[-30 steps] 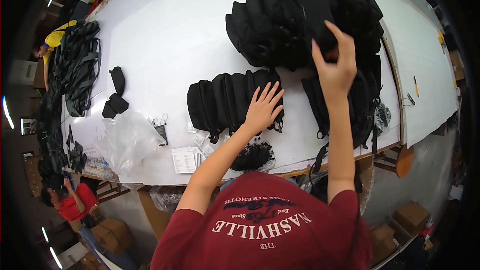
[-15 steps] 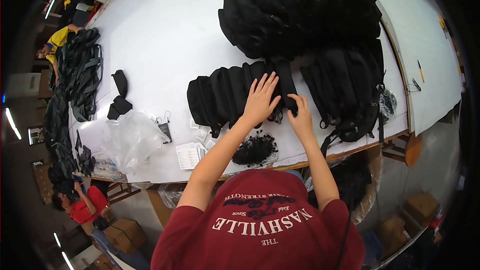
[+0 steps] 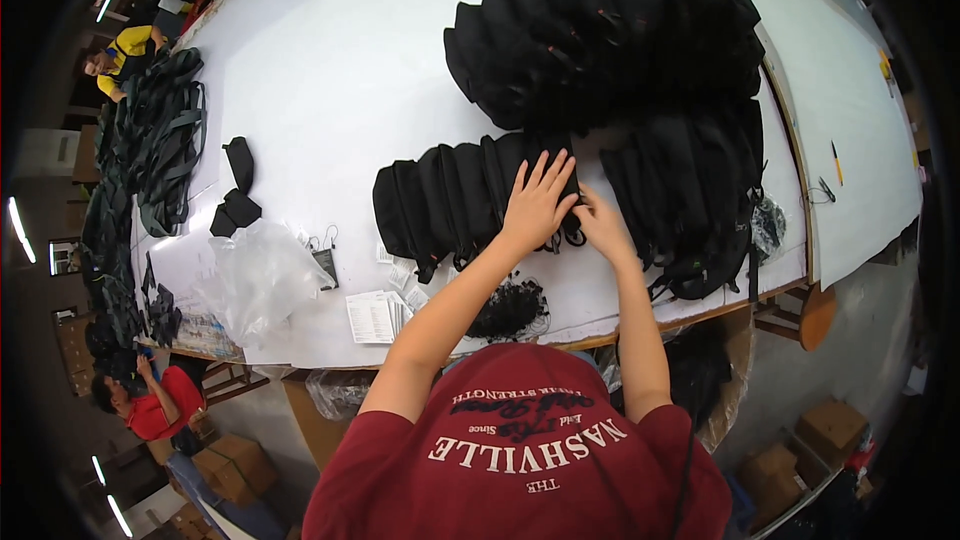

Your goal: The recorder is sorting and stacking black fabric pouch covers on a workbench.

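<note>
A row of black bags (image 3: 430,200), pressed together side by side, lies on the white table in front of me. My left hand (image 3: 540,202) rests flat on the right end of this row, its fingers spread over the dark fabric. Close beside it, my right hand (image 3: 607,228) has bent fingers gripping the right edge of the end bag; its fingertips are partly hidden against the black cloth. Below the hands is a tangled heap of small black loops (image 3: 510,308). White printed cards (image 3: 372,318) lie left of that heap, beside my left forearm.
Larger stacks of black bags (image 3: 590,35) stand at the back and on the right (image 3: 685,195). Clear plastic (image 3: 255,280) and small black pouches (image 3: 238,175) lie left. Dark straps (image 3: 165,155) cover the far left edge, where a person in yellow (image 3: 130,45) and another in red (image 3: 170,405) are.
The end bag has been pressed left against the row. My right hand has moved slightly left, up to my left hand, which has shifted a little right.
</note>
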A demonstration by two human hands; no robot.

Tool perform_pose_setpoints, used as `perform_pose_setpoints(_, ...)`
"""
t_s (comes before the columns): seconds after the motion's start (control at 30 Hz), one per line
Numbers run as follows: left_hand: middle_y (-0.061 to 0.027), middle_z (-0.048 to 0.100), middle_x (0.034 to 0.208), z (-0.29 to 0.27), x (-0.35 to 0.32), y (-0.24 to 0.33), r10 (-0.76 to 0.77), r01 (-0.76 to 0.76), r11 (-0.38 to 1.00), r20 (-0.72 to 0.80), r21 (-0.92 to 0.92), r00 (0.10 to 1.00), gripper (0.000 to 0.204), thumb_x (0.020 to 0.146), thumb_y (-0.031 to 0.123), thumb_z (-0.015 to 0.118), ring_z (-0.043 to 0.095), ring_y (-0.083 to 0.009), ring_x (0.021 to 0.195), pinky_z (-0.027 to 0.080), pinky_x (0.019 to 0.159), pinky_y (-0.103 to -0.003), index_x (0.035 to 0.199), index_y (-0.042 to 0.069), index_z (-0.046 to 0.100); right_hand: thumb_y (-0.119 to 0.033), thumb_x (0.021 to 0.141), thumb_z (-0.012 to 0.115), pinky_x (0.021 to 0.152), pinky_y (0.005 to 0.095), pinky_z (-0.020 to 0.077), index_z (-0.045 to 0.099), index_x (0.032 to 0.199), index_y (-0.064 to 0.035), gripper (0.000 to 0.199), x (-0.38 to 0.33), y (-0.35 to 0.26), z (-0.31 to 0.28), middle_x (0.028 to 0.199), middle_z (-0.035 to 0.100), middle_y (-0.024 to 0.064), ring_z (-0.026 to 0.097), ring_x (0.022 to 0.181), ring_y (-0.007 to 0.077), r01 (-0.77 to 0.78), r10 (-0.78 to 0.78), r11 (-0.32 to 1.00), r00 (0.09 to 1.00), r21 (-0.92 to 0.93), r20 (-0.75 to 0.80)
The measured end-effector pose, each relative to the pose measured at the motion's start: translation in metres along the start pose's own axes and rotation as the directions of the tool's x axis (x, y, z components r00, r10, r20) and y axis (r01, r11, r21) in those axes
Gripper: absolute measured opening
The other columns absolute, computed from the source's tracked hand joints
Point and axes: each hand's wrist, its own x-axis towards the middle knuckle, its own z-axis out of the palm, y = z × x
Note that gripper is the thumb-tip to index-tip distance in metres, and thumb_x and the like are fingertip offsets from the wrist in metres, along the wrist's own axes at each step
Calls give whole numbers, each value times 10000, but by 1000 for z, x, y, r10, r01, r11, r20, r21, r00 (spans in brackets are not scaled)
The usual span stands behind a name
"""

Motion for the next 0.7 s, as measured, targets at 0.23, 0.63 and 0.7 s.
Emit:
perform_pose_setpoints(0.23,-51,353,1517,6,-1,6,15,-15,999,8,36,1000,569,964,383,483,284,-264,1411,186,1152,-467,1454,112,385,-143,792,670,745,368,474,673,1022,-172,231,117,-150,-61,924,557,43,559,886,261,410,-758,648,429,-641,-492)
perform_pose_setpoints(0.63,-47,352,1520,7,-2,8,-8,8,1000,4,-9,1000,567,959,386,493,280,-257,1416,178,1155,-457,1453,127,391,-232,737,673,829,437,529,602,1143,-195,414,214,-199,-81,1007,689,149,649,982,353,81,-425,645,864,-760,-269)
perform_pose_setpoints(0.7,-44,353,1520,9,-2,8,-15,15,1000,1,10,1000,563,958,383,495,281,-254,1416,176,1156,-453,1451,129,394,-281,758,634,833,445,513,606,1144,-175,402,201,-194,-103,992,693,162,646,970,373,151,-521,730,753,-666,-401)
